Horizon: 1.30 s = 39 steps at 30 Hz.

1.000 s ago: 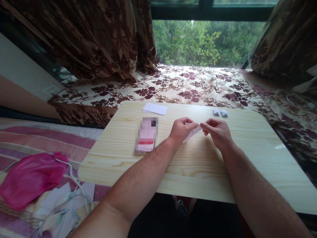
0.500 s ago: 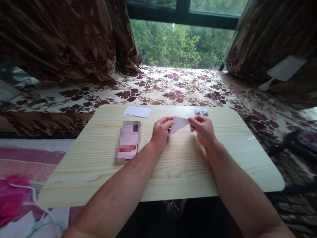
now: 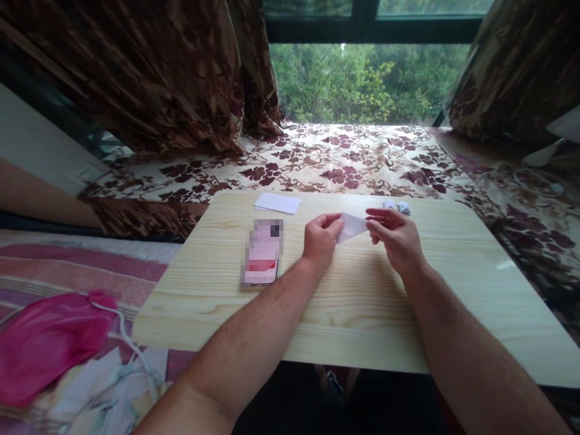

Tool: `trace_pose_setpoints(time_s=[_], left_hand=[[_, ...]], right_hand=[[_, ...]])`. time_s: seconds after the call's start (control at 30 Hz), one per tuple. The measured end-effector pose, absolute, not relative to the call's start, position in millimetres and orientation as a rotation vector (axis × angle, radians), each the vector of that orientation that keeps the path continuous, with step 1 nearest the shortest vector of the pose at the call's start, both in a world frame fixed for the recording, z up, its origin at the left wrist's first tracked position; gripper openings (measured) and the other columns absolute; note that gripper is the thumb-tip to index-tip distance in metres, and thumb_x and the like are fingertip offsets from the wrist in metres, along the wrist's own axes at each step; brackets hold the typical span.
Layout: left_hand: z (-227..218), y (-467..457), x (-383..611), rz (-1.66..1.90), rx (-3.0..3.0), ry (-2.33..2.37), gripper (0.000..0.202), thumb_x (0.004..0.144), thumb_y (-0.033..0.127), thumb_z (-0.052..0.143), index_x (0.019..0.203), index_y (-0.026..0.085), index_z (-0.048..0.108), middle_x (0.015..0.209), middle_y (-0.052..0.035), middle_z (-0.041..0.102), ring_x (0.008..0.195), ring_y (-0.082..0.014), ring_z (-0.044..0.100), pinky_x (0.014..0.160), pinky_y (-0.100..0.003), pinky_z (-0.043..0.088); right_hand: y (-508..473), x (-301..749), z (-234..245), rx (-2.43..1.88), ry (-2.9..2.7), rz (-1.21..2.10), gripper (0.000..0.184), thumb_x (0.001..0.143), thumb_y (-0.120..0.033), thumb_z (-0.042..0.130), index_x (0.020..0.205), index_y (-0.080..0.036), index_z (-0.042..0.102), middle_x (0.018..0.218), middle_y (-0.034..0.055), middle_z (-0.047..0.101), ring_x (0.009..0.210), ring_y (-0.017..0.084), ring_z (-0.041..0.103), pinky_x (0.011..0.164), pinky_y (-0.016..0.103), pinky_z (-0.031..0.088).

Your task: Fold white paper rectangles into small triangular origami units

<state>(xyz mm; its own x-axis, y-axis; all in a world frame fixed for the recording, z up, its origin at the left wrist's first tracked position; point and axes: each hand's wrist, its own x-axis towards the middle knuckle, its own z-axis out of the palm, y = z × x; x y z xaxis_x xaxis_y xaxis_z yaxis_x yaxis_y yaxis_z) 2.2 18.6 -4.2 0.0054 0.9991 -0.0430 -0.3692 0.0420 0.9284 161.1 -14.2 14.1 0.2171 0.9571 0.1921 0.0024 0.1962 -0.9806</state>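
A small folded piece of white paper (image 3: 351,228), roughly triangular, is held up just above the table between my two hands. My left hand (image 3: 321,239) pinches its left edge between thumb and fingers. At its pointed right end, my right hand (image 3: 396,234) has thumb and forefinger closed on the tip. Behind my right hand lie two small folded paper pieces (image 3: 403,207), one of them partly covered by the fingers. To the left, a stack of white paper slips (image 3: 277,203) rests near the table's far edge.
A phone (image 3: 263,251), partly pixelated, lies on the wooden table (image 3: 203,302) left of my hands. A floral-covered window ledge (image 3: 339,157) runs behind the table. At lower left, a pink cloth (image 3: 58,344), a white cable and paper scraps lie on a striped bed cover.
My view has turned left, so everything appears further right. My right hand's fingers have shifted on the paper's tip and cover more of one folded piece behind. My left hand keeps its pinch.
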Motion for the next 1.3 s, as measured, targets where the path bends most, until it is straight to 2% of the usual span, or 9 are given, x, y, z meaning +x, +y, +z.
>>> trace_pose_setpoints(time_s=[0.07,0.13,0.37,0.6,0.73,0.83,0.97,1.07,1.3], left_hand=[[-3.7,18.6,1.2,1.342,0.925,0.982,0.031,0.067,0.029,0.075,0.094,0.013,0.075,0.078,-0.0049,0.072,0.063,-0.0117,0.059,0.057,-0.023,0.046],[-3.4,18.6,0.0,1.342,0.947,1.011,0.033,0.069,0.030,0.074,0.097,0.013,0.075,0.077,-0.0047,0.071,0.059,-0.0109,0.056,0.051,-0.022,0.042],[-4.0,19.2,-0.7,1.338,0.969,1.017,0.034,0.069,0.029,0.072,0.099,0.013,0.075,0.074,-0.0040,0.069,0.056,-0.0100,0.052,0.046,-0.022,0.038],[-2.2,18.8,0.2,1.332,0.978,0.984,0.033,0.068,0.028,0.074,0.098,0.013,0.075,0.071,-0.0032,0.068,0.054,-0.0090,0.050,0.047,-0.022,0.036],[-3.1,18.3,-0.1,1.344,1.008,0.981,0.032,0.069,0.029,0.074,0.098,0.013,0.076,0.073,-0.0034,0.069,0.055,-0.0091,0.051,0.049,-0.022,0.038],[-4.1,18.6,0.1,1.359,0.995,0.972,0.032,0.068,0.028,0.075,0.097,0.013,0.076,0.076,-0.0037,0.069,0.060,-0.0100,0.054,0.053,-0.022,0.042],[-5.3,19.0,1.2,1.357,0.979,0.958,0.033,0.068,0.027,0.076,0.097,0.013,0.075,0.075,-0.0034,0.069,0.063,-0.0111,0.057,0.059,-0.023,0.045],[-4.8,18.4,1.7,1.337,1.001,0.972,0.035,0.067,0.029,0.076,0.098,0.013,0.075,0.071,-0.0020,0.066,0.060,-0.0107,0.055,0.057,-0.023,0.044],[-0.6,13.5,-0.3,1.309,1.228,1.030,0.030,0.069,0.028,0.071,0.095,0.014,0.074,0.065,0.0008,0.060,0.055,-0.0096,0.049,0.051,-0.022,0.038]], right_hand=[[-16.1,159.4,15.4,-1.111,-1.178,0.934,0.050,0.066,-0.034,0.084,0.113,-0.023,0.070,0.105,0.0067,0.072,0.068,0.013,0.061,0.051,0.024,0.048],[-17.7,158.0,15.9,-1.099,-1.231,0.954,0.058,0.063,-0.034,0.086,0.118,-0.025,0.069,0.117,0.0080,0.069,0.078,0.016,0.064,0.056,0.026,0.052],[-17.2,156.4,11.0,-1.119,-1.313,0.958,0.060,0.063,-0.035,0.087,0.118,-0.024,0.069,0.121,0.0092,0.069,0.092,0.021,0.068,0.066,0.029,0.056],[-17.0,155.3,12.0,-1.161,-1.287,0.945,0.048,0.066,-0.040,0.084,0.109,-0.021,0.071,0.112,0.0088,0.072,0.084,0.019,0.068,0.066,0.029,0.057],[-18.5,155.0,13.5,-1.186,-1.347,0.972,0.057,0.063,-0.039,0.086,0.115,-0.023,0.069,0.110,0.0082,0.072,0.079,0.019,0.068,0.064,0.029,0.056],[-19.4,153.2,14.7,-1.221,-1.385,0.952,0.057,0.065,-0.039,0.085,0.117,-0.022,0.069,0.099,0.0068,0.074,0.068,0.016,0.065,0.058,0.028,0.053],[-18.2,152.0,15.5,-1.247,-1.334,0.822,0.043,0.074,-0.043,0.079,0.108,-0.019,0.073,0.082,0.0047,0.073,0.058,0.013,0.060,0.051,0.026,0.048],[-15.8,153.7,14.2,-1.245,-1.270,0.771,0.038,0.080,-0.047,0.073,0.103,-0.017,0.074,0.073,0.0037,0.070,0.058,0.014,0.060,0.050,0.026,0.048],[-13.1,156.8,13.4,-1.291,-1.159,0.644,0.031,0.081,-0.048,0.071,0.080,-0.017,0.072,0.058,0.0001,0.062,0.048,0.012,0.052,0.046,0.025,0.041]])
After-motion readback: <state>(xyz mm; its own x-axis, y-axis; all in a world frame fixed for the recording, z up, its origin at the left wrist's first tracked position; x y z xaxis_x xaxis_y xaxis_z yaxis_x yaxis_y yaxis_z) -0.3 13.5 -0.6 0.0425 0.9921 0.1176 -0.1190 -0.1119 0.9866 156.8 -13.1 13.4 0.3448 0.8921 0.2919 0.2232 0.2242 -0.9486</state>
